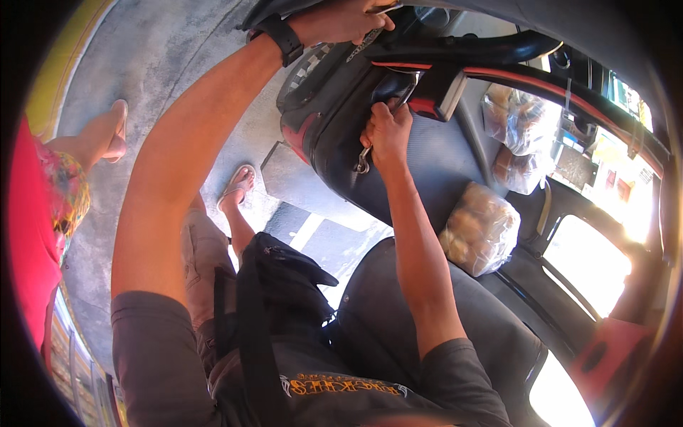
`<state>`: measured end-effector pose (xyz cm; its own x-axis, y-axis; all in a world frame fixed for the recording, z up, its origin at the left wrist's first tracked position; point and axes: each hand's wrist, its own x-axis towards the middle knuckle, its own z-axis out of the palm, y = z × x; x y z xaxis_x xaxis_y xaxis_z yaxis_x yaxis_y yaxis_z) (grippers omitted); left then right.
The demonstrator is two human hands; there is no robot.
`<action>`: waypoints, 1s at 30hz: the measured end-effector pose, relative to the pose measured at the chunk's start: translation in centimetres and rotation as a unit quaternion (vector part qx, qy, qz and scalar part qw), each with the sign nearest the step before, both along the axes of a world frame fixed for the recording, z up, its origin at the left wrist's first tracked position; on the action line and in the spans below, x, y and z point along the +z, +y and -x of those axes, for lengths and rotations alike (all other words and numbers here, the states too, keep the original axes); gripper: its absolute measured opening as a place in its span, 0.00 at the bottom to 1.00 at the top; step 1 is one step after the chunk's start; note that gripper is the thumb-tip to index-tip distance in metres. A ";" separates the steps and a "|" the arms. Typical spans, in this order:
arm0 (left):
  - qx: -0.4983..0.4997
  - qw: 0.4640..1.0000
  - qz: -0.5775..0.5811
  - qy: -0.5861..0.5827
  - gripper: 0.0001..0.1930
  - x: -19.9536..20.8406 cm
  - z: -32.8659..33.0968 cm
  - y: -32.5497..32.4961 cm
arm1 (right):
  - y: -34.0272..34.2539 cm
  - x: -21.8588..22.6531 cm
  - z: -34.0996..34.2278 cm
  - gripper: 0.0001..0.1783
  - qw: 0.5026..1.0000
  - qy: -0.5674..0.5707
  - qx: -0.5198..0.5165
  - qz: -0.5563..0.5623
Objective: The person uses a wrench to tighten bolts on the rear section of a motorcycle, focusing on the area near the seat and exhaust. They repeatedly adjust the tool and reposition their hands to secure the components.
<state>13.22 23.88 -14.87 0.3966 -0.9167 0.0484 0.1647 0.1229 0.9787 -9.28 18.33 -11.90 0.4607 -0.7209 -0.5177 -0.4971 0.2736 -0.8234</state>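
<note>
My right hand [389,135] is closed around a silver wrench [363,165]. One end of it sticks out below my fist, and its upper end reaches a black frame part [447,94] with a red edge. Behind the wrench is a rounded black padded seat [434,164]. My left hand [343,21] is far forward at the top edge, its fingers curled by a shiny metal piece [384,9]; what it holds is partly cut off. A dark watch [281,37] is on that wrist.
Plastic bags of round brown items [482,229] rest to the right, with more clear bags [521,117] beyond. A black seat [427,313] is under my right arm. A person in red [32,235] is at the left, on a grey concrete floor [178,57]. A black bag [284,285] hangs at my front.
</note>
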 end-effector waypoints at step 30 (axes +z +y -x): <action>0.137 0.961 0.035 -0.239 0.13 2.3 2.2 2.0 | 0.4 0.6 -0.2 0.12 1.000 0.020 0.007 0.007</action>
<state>11.01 25.85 -12.59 0.5396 -0.7690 0.3427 -0.3503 0.1652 0.9220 -9.10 18.78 -11.31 0.4496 -0.7223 -0.5255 -0.5341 0.2542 -0.8063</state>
